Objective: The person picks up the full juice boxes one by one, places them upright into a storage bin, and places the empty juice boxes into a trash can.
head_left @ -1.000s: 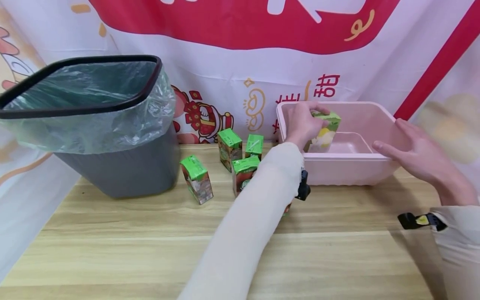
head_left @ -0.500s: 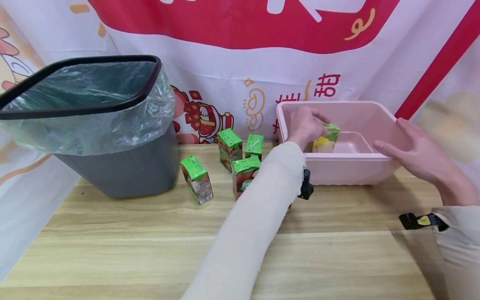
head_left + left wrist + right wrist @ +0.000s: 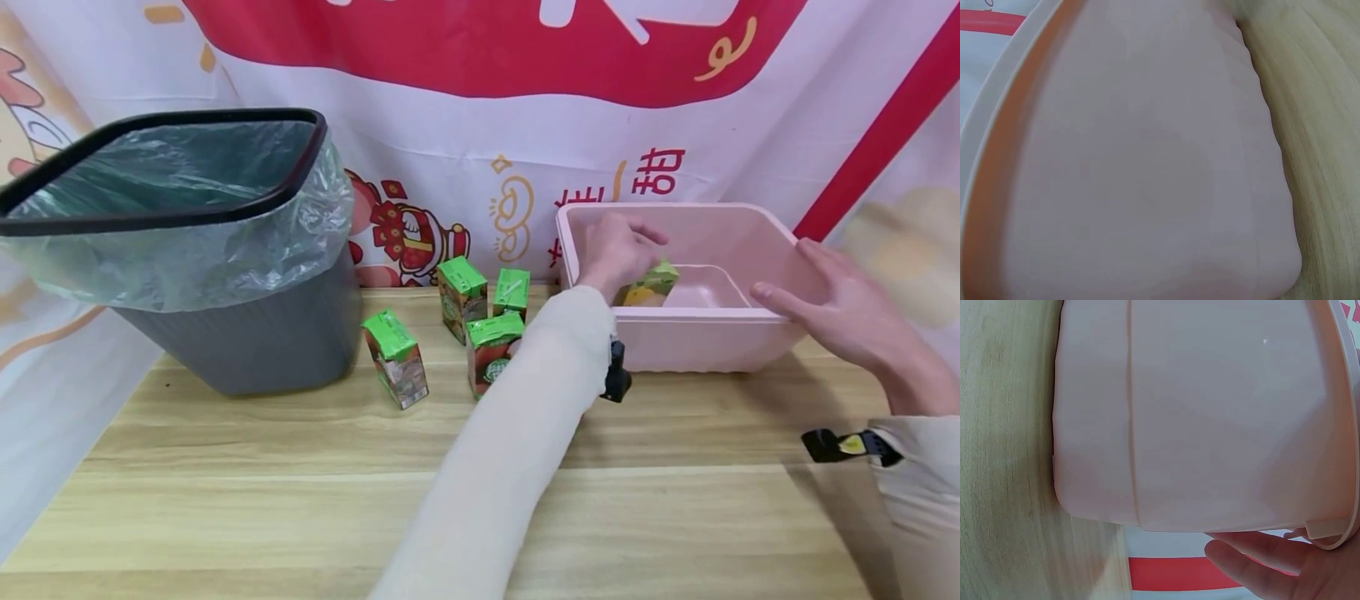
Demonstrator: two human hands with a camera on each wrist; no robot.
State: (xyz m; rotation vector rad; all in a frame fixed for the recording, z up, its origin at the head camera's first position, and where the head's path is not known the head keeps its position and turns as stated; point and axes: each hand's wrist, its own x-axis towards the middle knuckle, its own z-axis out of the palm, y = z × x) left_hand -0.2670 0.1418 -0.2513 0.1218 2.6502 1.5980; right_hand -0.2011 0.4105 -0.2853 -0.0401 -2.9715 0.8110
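My left hand is inside the pink plastic bin, near its left end. Below the fingertips sits a green and yellow drink carton, tilted, with a gap between it and the fingers. The front wall hides the carton's base. My right hand holds the bin's right corner, thumb over the rim and fingers along the outer wall. In the right wrist view, those fingers lie beside the bin's outer side. Only the bin's outer wall and some table show in the left wrist view.
A grey trash can with a plastic liner stands at the left. Between it and the bin are several green-topped drink cartons, one apart from the others; my left sleeve partly covers the group. A printed cloth hangs behind.
The carton has gone down from between my left fingers to lower inside the bin, and the fingers have come away from it. My right hand stays at the bin's corner.
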